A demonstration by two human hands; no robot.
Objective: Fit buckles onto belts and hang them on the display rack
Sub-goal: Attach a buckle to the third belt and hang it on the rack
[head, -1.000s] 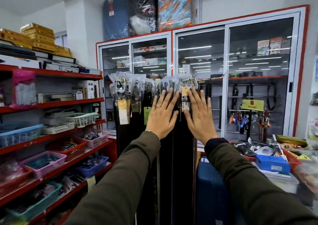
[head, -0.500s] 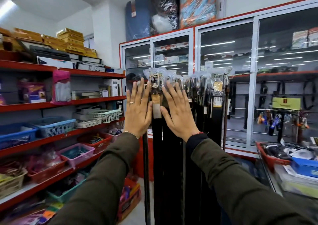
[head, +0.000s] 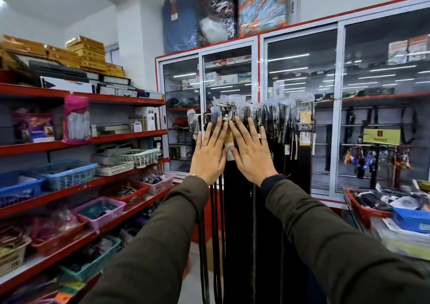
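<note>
A glass-fronted cabinet (head: 300,108) is filling the far wall, and in front of it the display rack (head: 309,102) is carrying a dense row of dark belts (head: 239,210), all hanging with their long axis straight down toward the floor. Red shelves (head: 81,138) of baskets are running along the left. Both sleeves are reaching forward and up to the rack. The left hand (head: 209,154) and the right hand (head: 252,154) are lying flat against the hanging belts, side by side, each grip spread wide with fingers apart and clamped on nothing. Between the two hands, just above the fingertips, the bagged buckles (head: 226,112) are sitting at the top of the belts, and a pale tag (head: 229,147) is showing in the narrow gap between the thumbs. Both hands look equally near; any next adjustment would seem to lie upward, at the buckle end, with the belts needing to stay plumb.
</note>
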